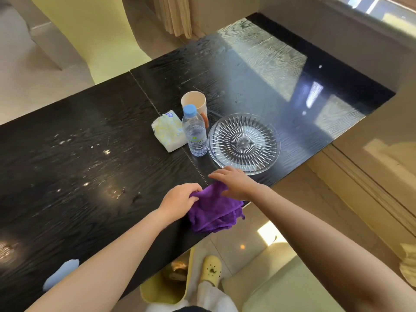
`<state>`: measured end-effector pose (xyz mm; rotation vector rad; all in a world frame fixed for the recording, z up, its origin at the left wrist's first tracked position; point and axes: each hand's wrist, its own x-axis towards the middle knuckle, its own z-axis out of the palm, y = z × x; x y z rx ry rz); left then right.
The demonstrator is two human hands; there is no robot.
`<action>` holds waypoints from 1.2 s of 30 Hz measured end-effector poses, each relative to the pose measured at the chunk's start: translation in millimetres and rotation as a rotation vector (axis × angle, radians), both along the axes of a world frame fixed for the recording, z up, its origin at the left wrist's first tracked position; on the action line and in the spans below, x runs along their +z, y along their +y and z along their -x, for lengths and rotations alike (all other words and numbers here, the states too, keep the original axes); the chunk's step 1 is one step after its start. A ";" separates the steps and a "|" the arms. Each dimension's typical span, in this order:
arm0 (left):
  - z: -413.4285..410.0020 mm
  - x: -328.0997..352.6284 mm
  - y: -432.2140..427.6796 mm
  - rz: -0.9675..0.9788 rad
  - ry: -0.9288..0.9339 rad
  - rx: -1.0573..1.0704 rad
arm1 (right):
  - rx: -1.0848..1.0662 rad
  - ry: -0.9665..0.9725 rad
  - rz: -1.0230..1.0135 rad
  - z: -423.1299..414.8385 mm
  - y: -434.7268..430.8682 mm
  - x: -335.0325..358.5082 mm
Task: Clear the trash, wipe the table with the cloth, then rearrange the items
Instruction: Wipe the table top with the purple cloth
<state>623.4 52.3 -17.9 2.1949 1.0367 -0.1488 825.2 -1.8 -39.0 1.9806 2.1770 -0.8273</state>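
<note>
A purple cloth (213,212) lies bunched at the near edge of the black table (78,154), partly hanging over it. My left hand (180,202) pinches the cloth's left side. My right hand (236,183) rests flat on its upper right part with fingers spread. Behind the hands stand a clear glass plate (244,143), a water bottle (195,131) with a blue cap, a paper cup (194,103) and a tissue pack (168,131). White crumbs and smears (90,158) dot the table's left half.
A yellow trash bin (166,287) with scraps inside stands on the floor below the table edge, beside my yellow shoe (210,270). A pale blue object (60,274) lies on the near left of the table. Chairs stand behind and at lower right.
</note>
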 end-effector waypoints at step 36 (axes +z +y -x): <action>417.0 101.8 -31.0 -0.208 -0.379 0.915 | 0.057 0.417 -0.209 364.2 57.3 123.3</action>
